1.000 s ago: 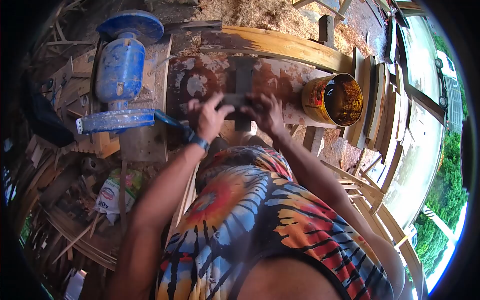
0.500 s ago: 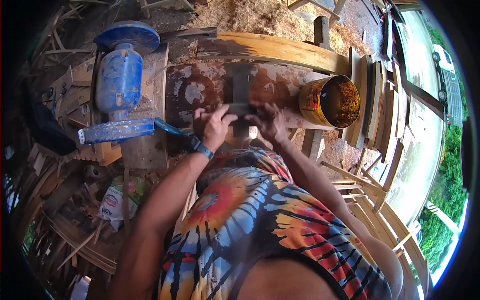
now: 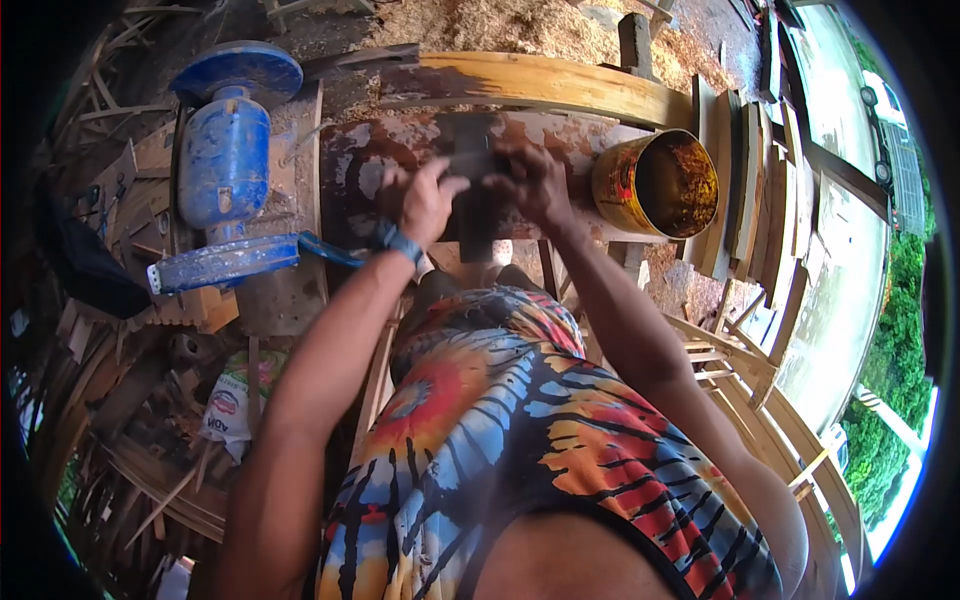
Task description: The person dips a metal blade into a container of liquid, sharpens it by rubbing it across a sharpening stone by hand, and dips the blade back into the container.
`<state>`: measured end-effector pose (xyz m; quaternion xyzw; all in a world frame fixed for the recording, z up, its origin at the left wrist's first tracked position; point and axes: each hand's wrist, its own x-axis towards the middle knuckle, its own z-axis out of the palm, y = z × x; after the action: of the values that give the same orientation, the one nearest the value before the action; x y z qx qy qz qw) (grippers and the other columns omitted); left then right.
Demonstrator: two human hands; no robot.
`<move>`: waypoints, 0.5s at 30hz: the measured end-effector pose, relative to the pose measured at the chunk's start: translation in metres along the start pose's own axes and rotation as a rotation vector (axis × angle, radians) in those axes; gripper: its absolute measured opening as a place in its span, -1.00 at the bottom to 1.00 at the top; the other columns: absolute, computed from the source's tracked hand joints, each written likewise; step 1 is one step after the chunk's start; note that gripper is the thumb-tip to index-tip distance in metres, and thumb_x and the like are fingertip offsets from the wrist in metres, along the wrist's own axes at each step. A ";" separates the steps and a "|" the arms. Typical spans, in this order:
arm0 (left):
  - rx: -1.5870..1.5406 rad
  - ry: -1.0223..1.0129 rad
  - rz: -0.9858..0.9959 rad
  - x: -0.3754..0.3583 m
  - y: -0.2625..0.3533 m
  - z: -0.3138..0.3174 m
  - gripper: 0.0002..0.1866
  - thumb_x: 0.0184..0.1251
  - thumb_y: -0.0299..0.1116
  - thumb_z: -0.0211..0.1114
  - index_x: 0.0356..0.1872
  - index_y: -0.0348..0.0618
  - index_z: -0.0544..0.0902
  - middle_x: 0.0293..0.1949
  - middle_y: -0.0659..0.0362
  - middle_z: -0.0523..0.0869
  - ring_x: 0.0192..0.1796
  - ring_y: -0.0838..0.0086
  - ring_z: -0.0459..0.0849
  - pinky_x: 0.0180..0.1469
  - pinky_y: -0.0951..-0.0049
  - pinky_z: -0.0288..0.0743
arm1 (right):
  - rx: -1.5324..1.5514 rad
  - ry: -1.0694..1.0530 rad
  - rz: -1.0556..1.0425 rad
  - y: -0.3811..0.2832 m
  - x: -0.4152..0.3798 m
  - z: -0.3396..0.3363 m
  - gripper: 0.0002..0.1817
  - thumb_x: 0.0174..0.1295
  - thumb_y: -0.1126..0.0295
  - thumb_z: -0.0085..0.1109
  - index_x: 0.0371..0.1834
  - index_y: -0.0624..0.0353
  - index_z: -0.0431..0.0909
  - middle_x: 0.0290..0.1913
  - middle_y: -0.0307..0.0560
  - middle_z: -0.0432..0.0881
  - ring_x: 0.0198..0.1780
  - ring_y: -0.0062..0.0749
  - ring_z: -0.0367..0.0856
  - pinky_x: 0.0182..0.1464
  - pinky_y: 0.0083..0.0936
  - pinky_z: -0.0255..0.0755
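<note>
A long dark flat strip [image 3: 474,225] lies crosswise on a worn reddish-brown bench top [image 3: 350,140], its near end overhanging the front edge. On this strip, a small dark flat piece [image 3: 478,163] is blurred by motion. My left hand [image 3: 425,200], with a watch on the wrist, grips the piece's left end, thumb pointing inward. At the opposite end my right hand [image 3: 537,185] has its fingers curled around it. The exact kind of the held piece cannot be made out.
A yellow, stained open can [image 3: 620,190] stands to the right on the bench. To the left is a blue bench grinder-like machine [image 3: 225,165]. A wooden beam [image 3: 560,85] runs behind the bench; boards [image 3: 748,190] lean at the right. Wood shavings [image 3: 520,30] cover the ground beyond.
Both hands have slid forward along the dark strip, away from my body, with the small dark piece between them. The view has shifted slightly.
</note>
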<state>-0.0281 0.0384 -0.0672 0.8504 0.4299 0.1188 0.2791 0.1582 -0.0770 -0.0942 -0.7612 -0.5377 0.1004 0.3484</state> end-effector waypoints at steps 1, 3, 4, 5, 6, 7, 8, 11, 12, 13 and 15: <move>-0.464 0.093 -0.007 0.014 -0.018 0.033 -0.52 0.19 0.06 0.51 -0.01 -0.06 0.83 -0.14 -0.13 0.82 -0.19 0.08 0.75 0.09 0.22 0.48 | 0.065 0.008 0.043 0.000 0.011 -0.001 -0.32 -0.05 -0.18 0.59 0.12 -0.10 0.70 -0.27 -0.08 0.79 -0.16 -0.04 0.77 -0.10 -0.17 0.62; -0.219 0.009 0.097 0.020 -0.022 0.019 -0.52 0.22 0.04 0.50 0.01 -0.09 0.82 -0.12 -0.10 0.83 -0.16 0.11 0.77 0.11 0.21 0.47 | 0.099 0.019 0.051 -0.004 0.007 -0.004 -0.33 -0.05 -0.16 0.60 0.10 -0.06 0.70 -0.28 -0.05 0.79 -0.23 -0.06 0.78 -0.18 -0.20 0.64; -0.195 -0.046 0.051 0.008 -0.009 0.003 -0.54 0.23 0.00 0.50 0.01 -0.11 0.82 -0.11 -0.10 0.83 -0.12 0.13 0.78 0.14 0.22 0.46 | 0.066 0.022 0.015 -0.008 -0.001 -0.006 -0.33 -0.05 -0.15 0.61 0.08 -0.04 0.70 -0.28 -0.04 0.79 -0.27 -0.08 0.79 -0.22 -0.22 0.65; -0.099 -0.096 0.048 -0.014 -0.001 -0.009 -0.56 0.25 -0.03 0.50 0.02 -0.10 0.82 -0.09 -0.09 0.83 -0.08 0.16 0.79 0.16 0.23 0.45 | 0.034 0.024 -0.022 -0.012 -0.011 -0.007 -0.34 -0.05 -0.14 0.62 0.07 -0.03 0.71 -0.28 -0.03 0.79 -0.31 -0.09 0.79 -0.26 -0.23 0.65; -0.003 -0.146 0.051 -0.036 0.008 -0.022 -0.57 0.26 -0.05 0.49 0.03 -0.10 0.82 -0.08 -0.08 0.84 -0.04 0.19 0.81 0.19 0.23 0.45 | 0.103 0.035 0.009 -0.014 -0.032 -0.005 -0.33 -0.08 -0.14 0.64 0.06 -0.03 0.71 -0.20 -0.02 0.80 -0.22 -0.10 0.79 -0.19 -0.22 0.65; -0.071 -0.061 0.127 -0.050 -0.002 -0.011 -0.55 0.26 0.01 0.47 0.05 -0.06 0.82 -0.07 -0.04 0.84 -0.06 0.19 0.81 0.19 0.23 0.45 | 0.062 0.014 0.027 -0.012 -0.037 -0.004 -0.32 -0.09 -0.15 0.63 0.06 -0.03 0.71 -0.17 0.00 0.79 -0.19 -0.08 0.79 -0.17 -0.21 0.65; -0.075 -0.023 0.128 -0.050 -0.011 0.003 -0.53 0.27 0.02 0.46 0.05 -0.07 0.82 -0.06 -0.03 0.84 -0.06 0.17 0.81 0.19 0.23 0.46 | 0.021 -0.006 0.045 -0.009 -0.040 -0.002 -0.31 -0.09 -0.16 0.63 0.06 -0.03 0.71 -0.14 0.01 0.79 -0.16 -0.07 0.78 -0.14 -0.19 0.64; -0.278 0.064 0.068 -0.013 -0.007 0.022 -0.54 0.30 0.01 0.44 0.04 -0.12 0.81 -0.05 -0.05 0.83 -0.07 0.13 0.81 0.16 0.24 0.49 | 0.087 -0.057 0.119 0.005 -0.005 0.001 -0.29 -0.08 -0.20 0.60 0.11 -0.07 0.70 -0.06 0.04 0.78 -0.06 -0.02 0.74 -0.02 -0.14 0.60; -0.193 0.024 0.051 0.007 0.001 0.013 -0.54 0.31 0.00 0.42 0.04 -0.13 0.81 -0.05 -0.10 0.81 -0.08 0.11 0.81 0.13 0.25 0.52 | 0.108 -0.048 0.142 0.011 0.019 0.001 -0.29 -0.07 -0.20 0.60 0.12 -0.07 0.70 -0.07 0.04 0.78 -0.05 -0.01 0.74 -0.01 -0.13 0.60; -0.066 -0.053 0.033 0.021 0.014 -0.005 -0.54 0.32 0.00 0.42 0.06 -0.13 0.80 -0.08 -0.11 0.81 -0.12 0.12 0.82 0.07 0.22 0.54 | 0.127 -0.034 0.167 0.013 0.026 0.000 -0.29 -0.06 -0.20 0.59 0.12 -0.08 0.70 -0.07 0.04 0.78 -0.05 -0.01 0.74 0.01 -0.12 0.59; -0.295 0.093 0.116 0.019 -0.010 0.025 -0.53 0.32 -0.01 0.42 0.07 -0.13 0.80 -0.07 -0.13 0.80 -0.14 0.09 0.79 0.07 0.22 0.51 | -0.003 -0.006 0.077 0.018 0.011 0.004 -0.30 -0.08 -0.19 0.61 0.10 -0.06 0.71 -0.07 0.05 0.78 -0.07 -0.01 0.74 0.00 -0.13 0.60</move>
<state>-0.0120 0.0493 -0.0942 0.8171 0.3703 0.2358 0.3736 0.1736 -0.0688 -0.1066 -0.7816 -0.5093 0.1152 0.3414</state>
